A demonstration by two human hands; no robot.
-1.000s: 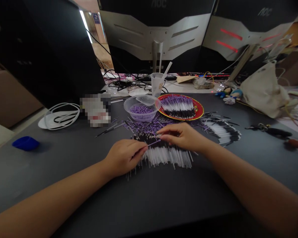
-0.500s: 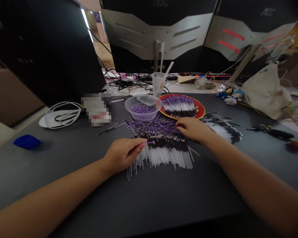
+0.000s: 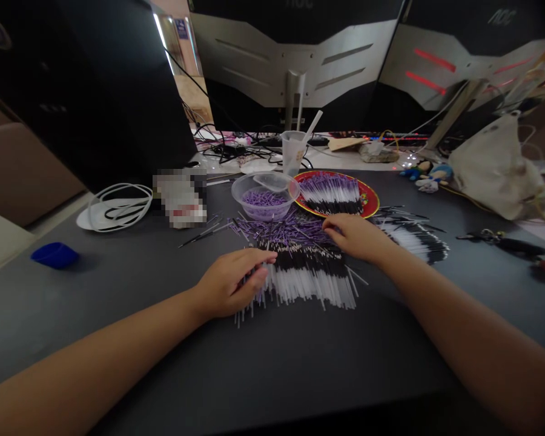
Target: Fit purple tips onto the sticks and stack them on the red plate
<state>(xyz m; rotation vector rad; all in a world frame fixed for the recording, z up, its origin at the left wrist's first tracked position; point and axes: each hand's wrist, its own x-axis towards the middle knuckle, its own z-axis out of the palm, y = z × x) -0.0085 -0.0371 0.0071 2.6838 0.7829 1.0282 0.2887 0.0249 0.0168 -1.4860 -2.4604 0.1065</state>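
Observation:
My left hand (image 3: 234, 281) is over the left end of a row of thin sticks (image 3: 309, 281) with black upper parts and clear-white lower ends. Its thumb and forefinger are apart, with nothing plainly between them. A few purple bits show among the sticks below that hand. My right hand (image 3: 356, 235) is at the right edge of a heap of small purple pieces (image 3: 286, 230), fingers curled inward. What its fingertips hold, if anything, is hidden. Behind the heap is a clear plastic bowl (image 3: 266, 212) containing more purple pieces.
A red plate (image 3: 371, 203) behind my right hand bears purple-tipped sticks. More white-and-black sticks (image 3: 411, 239) lie right of that hand. A plastic cup (image 3: 292, 154) with a straw stands behind the bowl. A blue cup-like object (image 3: 54, 255), coiled cable (image 3: 118, 209) and keys (image 3: 490, 236) lie farther out.
The small purple piece held in my left fingertips no longer shows there, and the thumb and forefinger have parted. My right hand stays by the purple heap. The view has shifted slightly.

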